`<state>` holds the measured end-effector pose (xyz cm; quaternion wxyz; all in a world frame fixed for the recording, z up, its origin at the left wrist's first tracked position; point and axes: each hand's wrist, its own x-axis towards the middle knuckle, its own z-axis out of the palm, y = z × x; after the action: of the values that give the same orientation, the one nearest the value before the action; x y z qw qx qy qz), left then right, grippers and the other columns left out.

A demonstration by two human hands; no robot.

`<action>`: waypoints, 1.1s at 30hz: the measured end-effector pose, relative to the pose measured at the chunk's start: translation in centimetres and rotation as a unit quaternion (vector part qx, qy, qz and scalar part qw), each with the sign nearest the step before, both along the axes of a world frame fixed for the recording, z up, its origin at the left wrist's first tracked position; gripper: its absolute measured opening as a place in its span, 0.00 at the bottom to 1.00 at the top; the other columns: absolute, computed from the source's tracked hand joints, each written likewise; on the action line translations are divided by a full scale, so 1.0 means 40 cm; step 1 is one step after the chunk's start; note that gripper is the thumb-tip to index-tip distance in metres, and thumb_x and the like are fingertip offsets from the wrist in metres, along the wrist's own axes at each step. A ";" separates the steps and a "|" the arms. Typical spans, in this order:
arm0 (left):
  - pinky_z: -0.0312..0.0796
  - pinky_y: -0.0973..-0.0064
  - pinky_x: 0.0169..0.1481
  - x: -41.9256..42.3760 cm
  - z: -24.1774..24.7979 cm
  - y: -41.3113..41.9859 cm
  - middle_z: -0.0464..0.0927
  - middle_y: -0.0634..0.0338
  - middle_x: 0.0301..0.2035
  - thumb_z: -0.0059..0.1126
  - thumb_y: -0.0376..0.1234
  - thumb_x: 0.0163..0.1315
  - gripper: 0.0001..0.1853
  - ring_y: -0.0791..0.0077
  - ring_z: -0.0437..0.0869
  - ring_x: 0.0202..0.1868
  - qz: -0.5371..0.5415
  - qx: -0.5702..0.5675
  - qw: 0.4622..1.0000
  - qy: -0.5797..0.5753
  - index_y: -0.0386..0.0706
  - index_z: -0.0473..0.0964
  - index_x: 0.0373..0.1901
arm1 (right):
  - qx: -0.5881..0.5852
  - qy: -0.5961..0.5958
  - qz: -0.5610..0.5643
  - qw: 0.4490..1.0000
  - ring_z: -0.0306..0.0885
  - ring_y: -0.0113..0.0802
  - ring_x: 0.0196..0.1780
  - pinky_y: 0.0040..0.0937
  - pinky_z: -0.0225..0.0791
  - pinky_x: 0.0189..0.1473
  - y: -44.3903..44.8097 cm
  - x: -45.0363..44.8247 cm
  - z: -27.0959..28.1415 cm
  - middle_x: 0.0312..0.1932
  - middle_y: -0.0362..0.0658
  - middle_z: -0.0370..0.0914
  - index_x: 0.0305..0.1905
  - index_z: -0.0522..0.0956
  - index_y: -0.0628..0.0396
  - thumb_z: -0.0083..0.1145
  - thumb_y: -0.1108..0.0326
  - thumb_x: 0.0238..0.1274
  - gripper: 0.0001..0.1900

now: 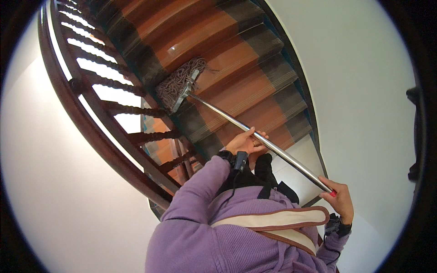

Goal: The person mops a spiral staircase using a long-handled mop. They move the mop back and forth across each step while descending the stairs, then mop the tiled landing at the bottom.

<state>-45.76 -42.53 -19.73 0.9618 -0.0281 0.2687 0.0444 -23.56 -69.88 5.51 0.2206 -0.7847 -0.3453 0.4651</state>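
A mop with a steel handle (290, 159) slants across the view. Its head of grey-brown strands (181, 80), in a pale clamp (184, 92), lies on a stair tread beside the balusters. My left hand (246, 140) holds the handle partway along, thumb on top and fingers beneath. Around the red-tipped upper end (333, 193) my right hand (339, 196) is closed. Both wrists wear black straps, and the left one carries a small black device (241, 161).
Orange and dark-edged stairs (235, 78) curve away before me. To the left runs a dark wooden handrail (102, 136) with turned balusters (136, 111). A white wall (355, 85) with a dark skirting borders the right side. Pale floor tiles (304, 163) lie near my feet.
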 end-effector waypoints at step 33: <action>0.71 0.59 0.63 0.360 -0.099 -0.063 0.75 0.43 0.52 0.34 0.36 0.75 0.17 0.56 0.78 0.54 -0.344 0.182 0.921 0.012 0.30 0.65 0.50 | 0.045 0.002 -0.301 0.953 0.76 0.30 0.50 0.26 0.67 0.54 -0.349 -0.116 -0.020 0.50 0.50 0.80 0.57 0.74 0.67 0.58 0.77 0.51 0.25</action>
<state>-31.38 -45.05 -23.67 0.9032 0.2419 0.2607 -0.2405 -28.18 -83.86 4.72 0.3859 -0.8408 -0.1134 0.3624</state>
